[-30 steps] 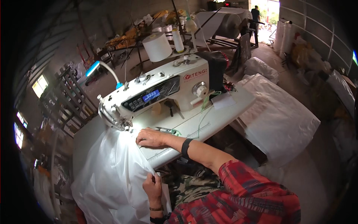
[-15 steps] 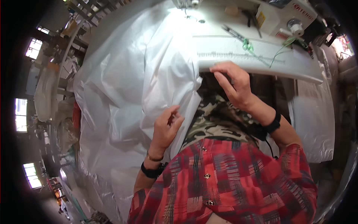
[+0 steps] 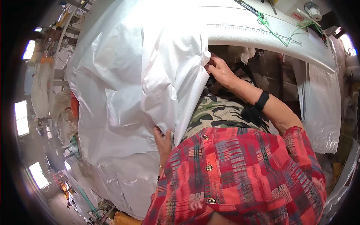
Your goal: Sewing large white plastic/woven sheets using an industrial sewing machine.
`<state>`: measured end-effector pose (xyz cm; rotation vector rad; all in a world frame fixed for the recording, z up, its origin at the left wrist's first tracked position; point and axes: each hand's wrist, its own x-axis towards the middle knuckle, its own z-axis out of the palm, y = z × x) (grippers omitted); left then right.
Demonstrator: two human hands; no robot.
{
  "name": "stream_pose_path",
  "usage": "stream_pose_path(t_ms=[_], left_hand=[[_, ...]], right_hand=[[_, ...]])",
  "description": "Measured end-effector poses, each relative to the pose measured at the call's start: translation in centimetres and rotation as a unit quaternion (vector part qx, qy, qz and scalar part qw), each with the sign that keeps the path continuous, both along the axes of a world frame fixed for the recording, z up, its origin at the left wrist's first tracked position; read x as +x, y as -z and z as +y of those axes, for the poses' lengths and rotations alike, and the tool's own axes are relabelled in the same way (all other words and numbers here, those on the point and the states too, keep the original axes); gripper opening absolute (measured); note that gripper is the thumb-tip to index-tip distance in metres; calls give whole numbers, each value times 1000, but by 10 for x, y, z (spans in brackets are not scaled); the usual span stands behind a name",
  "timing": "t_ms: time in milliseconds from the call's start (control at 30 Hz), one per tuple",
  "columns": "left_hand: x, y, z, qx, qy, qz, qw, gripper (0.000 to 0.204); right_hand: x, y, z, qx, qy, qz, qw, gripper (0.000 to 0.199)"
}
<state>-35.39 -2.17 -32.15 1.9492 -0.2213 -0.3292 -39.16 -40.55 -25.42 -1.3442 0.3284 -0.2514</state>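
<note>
A large, creased white plastic sheet (image 3: pixel 123 86) spreads over the left of the work table and hangs down beside my lap. My right hand (image 3: pixel 222 73) is at the sheet's right edge, just below the table's front edge, with its fingertips closed on the material. Lower down, my left hand (image 3: pixel 163 143) touches a fold of the sheet near my waist. Its thumb and fingers are apart, and the fold partly hides the fingertips.
The white table (image 3: pixel 262 41) has a ruler scale along its front. A dark slender tool (image 3: pixel 245 6) and tangled green cord (image 3: pixel 277 34) lie on it. Part of a white machine with a dial (image 3: pixel 313 10) shows at upper right. Another pale sheet (image 3: pixel 321 112) hangs at right.
My right hand has moved left and onto the sheet's edge, its fingers closing there. My left hand has gone lower, to the sheet's fold near my waist. The view has shifted toward my lap.
</note>
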Motion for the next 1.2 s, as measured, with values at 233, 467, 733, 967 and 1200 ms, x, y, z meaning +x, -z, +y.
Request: stream_pose_path(t_ms=[233, 467, 733, 967, 1200], left_hand=[[10, -27, 15, -55, -117, 245, 961, 37], [34, -245, 35, -146, -363, -142, 909, 68], [200, -254, 118, 43, -194, -183, 963, 35], [85, -246, -39, 195, 97, -461, 860, 15], [32, -139, -83, 143, 365, -181, 902, 19]], right_hand=[[22, 1, 5, -65, -101, -7, 993, 34], [33, 7, 7, -606, -128, -236, 749, 41], [-25, -129, 61, -22, -314, -128, 941, 36], [-69, -68, 40, -23, -179, 140, 974, 31], [-78, -94, 47, 27, -119, 88, 989, 33]])
